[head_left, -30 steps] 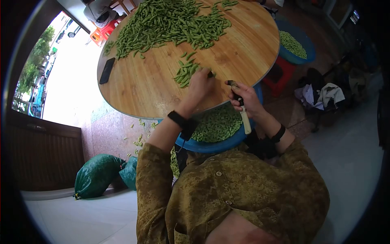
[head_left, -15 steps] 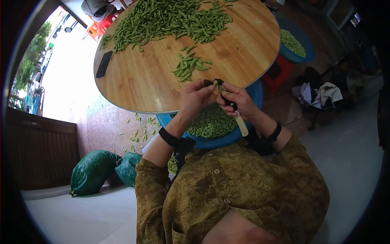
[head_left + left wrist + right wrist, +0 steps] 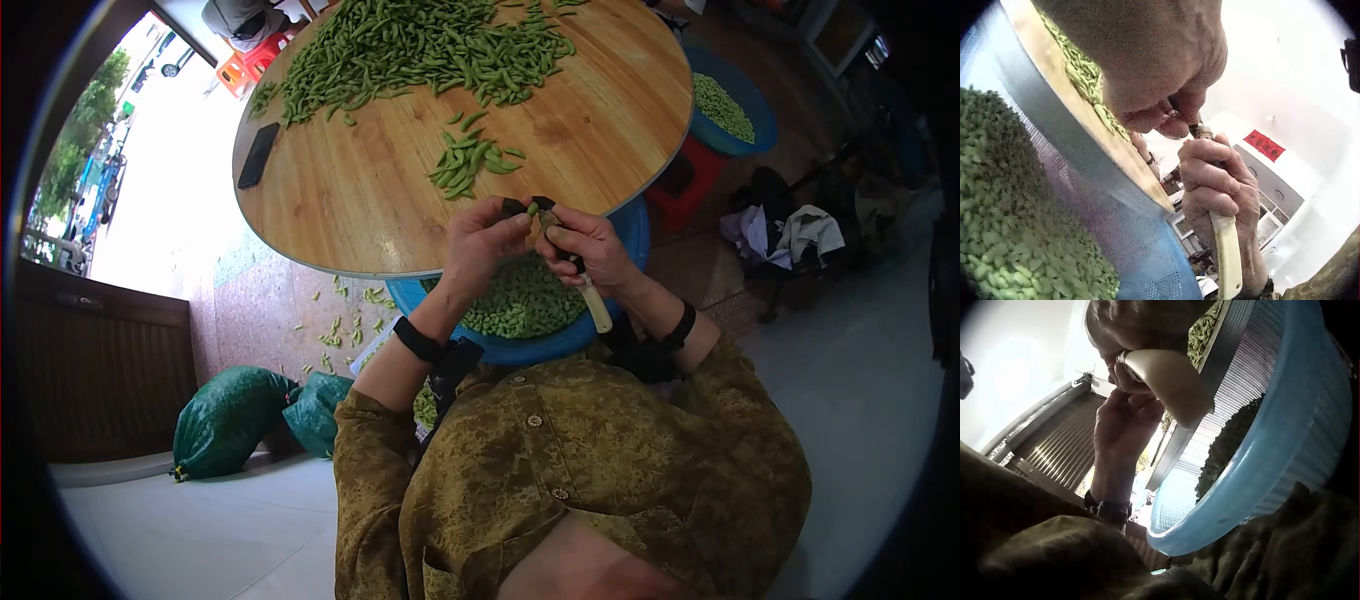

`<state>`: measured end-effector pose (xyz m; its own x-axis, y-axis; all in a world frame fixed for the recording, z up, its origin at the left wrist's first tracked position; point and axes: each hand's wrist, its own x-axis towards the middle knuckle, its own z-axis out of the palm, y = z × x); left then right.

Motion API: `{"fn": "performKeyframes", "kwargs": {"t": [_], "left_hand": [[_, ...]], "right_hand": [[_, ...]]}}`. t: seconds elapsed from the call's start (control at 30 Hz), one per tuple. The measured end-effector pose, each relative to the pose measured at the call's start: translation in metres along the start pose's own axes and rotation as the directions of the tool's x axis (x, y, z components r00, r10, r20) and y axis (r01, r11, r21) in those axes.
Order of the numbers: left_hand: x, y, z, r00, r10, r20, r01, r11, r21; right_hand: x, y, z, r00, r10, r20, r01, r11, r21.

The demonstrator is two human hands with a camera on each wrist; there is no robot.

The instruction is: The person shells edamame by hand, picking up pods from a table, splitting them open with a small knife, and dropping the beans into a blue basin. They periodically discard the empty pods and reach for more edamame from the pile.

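In the head view the left hand (image 3: 482,240) pinches a green pod (image 3: 533,209) at the table's near edge. The right hand (image 3: 592,250) grips a tool with a pale handle (image 3: 597,308); its working end meets the pod between the two hands. The fingers wrapped round that pale handle (image 3: 1228,256) show in the left wrist view. Below both hands sits a blue basin (image 3: 500,352) of shelled green beans (image 3: 525,300). A small group of pods (image 3: 462,165) lies on the round wooden table (image 3: 370,210), just beyond the left hand.
A large heap of pods (image 3: 400,50) covers the table's far side, with a black phone (image 3: 258,156) at its left. At right, a second blue basin (image 3: 762,120) rests on a red stool (image 3: 690,185). Green sacks (image 3: 232,420) and scattered pods are on the floor at left.
The left hand has come back from the small group of pods to meet the right hand, with a pod in its fingers. Over the last half second both hands have barely moved.
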<state>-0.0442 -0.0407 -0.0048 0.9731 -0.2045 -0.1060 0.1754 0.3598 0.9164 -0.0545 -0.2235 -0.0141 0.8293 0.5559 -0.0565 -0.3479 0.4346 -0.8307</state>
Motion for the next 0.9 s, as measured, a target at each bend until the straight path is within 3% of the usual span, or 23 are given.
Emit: {"fn": "performKeyframes", "kwargs": {"t": [0.13, 0.2, 0.23, 0.33, 0.37, 0.4, 0.43, 0.47, 0.5, 0.53, 0.6, 0.63, 0.7, 0.73, 0.77, 0.8, 0.87, 0.9], "left_hand": [[0.01, -0.013, -0.018, 0.989, -0.043, 0.139, 0.063, 0.987, -0.15], [0.012, -0.014, -0.028, 0.899, -0.183, 0.397, 0.35, 0.845, -0.404], [0.011, -0.014, -0.027, 0.9, -0.182, 0.397, 0.35, 0.845, -0.404], [0.006, -0.013, -0.019, 0.944, -0.185, 0.273, 0.256, 0.933, -0.252], [0.002, -0.012, -0.014, 0.984, -0.057, 0.17, 0.05, 0.998, 0.042], [0.0, -0.008, -0.011, 0.989, 0.101, 0.111, -0.134, 0.928, 0.348], [-0.002, -0.002, -0.008, 0.989, 0.101, 0.111, -0.134, 0.928, 0.349], [-0.005, 0.005, -0.006, 0.941, 0.29, 0.173, -0.335, 0.733, 0.592], [-0.007, 0.01, -0.004, 0.853, 0.438, 0.284, -0.478, 0.437, 0.762], [-0.007, 0.012, -0.005, 0.853, 0.439, 0.283, -0.477, 0.436, 0.763], [-0.007, 0.014, -0.006, 0.781, 0.504, 0.368, -0.551, 0.278, 0.787], [-0.007, 0.013, -0.005, 0.78, 0.505, 0.369, -0.552, 0.276, 0.787], [-0.008, 0.01, 0.001, 0.874, 0.454, 0.172, -0.442, 0.6, 0.666], [-0.008, 0.01, 0.0, 0.873, 0.455, 0.175, -0.445, 0.599, 0.666], [-0.007, 0.009, 0.0, 0.954, 0.29, 0.076, -0.289, 0.825, 0.486], [-0.007, 0.008, 0.0, 0.996, 0.091, 0.022, -0.094, 0.961, 0.259], [-0.008, 0.009, 0.001, 0.998, 0.052, 0.027, -0.058, 0.959, 0.277], [-0.008, 0.009, 0.001, 0.999, 0.013, 0.029, -0.021, 0.956, 0.293]], "right_hand": [[0.0, -0.008, 0.007, 1.0, 0.002, 0.026, -0.002, 1.0, 0.011], [0.002, -0.008, -0.001, 0.996, 0.06, 0.07, -0.066, 0.993, 0.097], [0.003, -0.009, -0.004, 0.987, 0.111, 0.119, -0.131, 0.975, 0.178], [0.0, -0.009, -0.001, 0.987, 0.159, 0.023, -0.159, 0.947, 0.279], [0.0, -0.009, -0.002, 0.987, 0.158, 0.023, -0.158, 0.947, 0.279], [0.001, -0.006, -0.005, 0.984, 0.177, 0.023, -0.176, 0.941, 0.287], [0.001, -0.005, -0.007, 0.98, 0.198, 0.024, -0.196, 0.935, 0.296], [0.001, -0.005, -0.006, 0.98, 0.199, 0.025, -0.198, 0.934, 0.297], [0.0, -0.006, -0.005, 0.977, 0.211, 0.035, -0.21, 0.919, 0.332], [0.001, -0.007, -0.005, 0.974, 0.221, 0.046, -0.222, 0.904, 0.366], [0.0, -0.005, -0.004, 0.976, 0.21, 0.066, -0.219, 0.895, 0.388], [0.0, -0.005, -0.004, 0.977, 0.197, 0.086, -0.214, 0.887, 0.409], [-0.001, -0.004, -0.002, 0.983, 0.172, 0.066, -0.184, 0.9, 0.396], [-0.001, -0.003, -0.001, 0.988, 0.148, 0.045, -0.154, 0.911, 0.383], [-0.002, -0.004, 0.0, 0.988, 0.146, 0.043, -0.152, 0.911, 0.384], [-0.003, -0.005, 0.001, 0.99, 0.138, 0.003, -0.131, 0.937, 0.324], [-0.003, -0.006, 0.002, 0.992, 0.126, -0.033, -0.113, 0.959, 0.261], [-0.004, -0.006, 0.002, 0.995, 0.038, -0.09, -0.042, 0.998, -0.041]]}}
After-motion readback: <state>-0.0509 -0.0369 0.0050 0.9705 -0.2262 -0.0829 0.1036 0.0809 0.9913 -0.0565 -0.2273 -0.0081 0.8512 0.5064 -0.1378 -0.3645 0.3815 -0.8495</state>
